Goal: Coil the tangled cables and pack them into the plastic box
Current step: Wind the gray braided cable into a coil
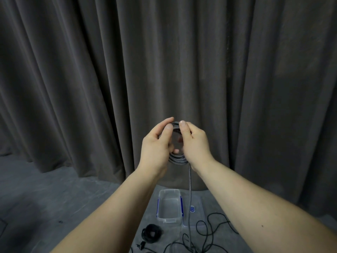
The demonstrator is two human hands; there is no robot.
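Both hands, left and right, raised, gripping grey coil, its tail hanging towards floor. Below: open box, black coil, loose cable.

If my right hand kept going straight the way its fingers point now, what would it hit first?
Probably the dark curtain: the right hand, gripping the grey cable coil, points up and away, with nothing visible between, though depth is unclear.
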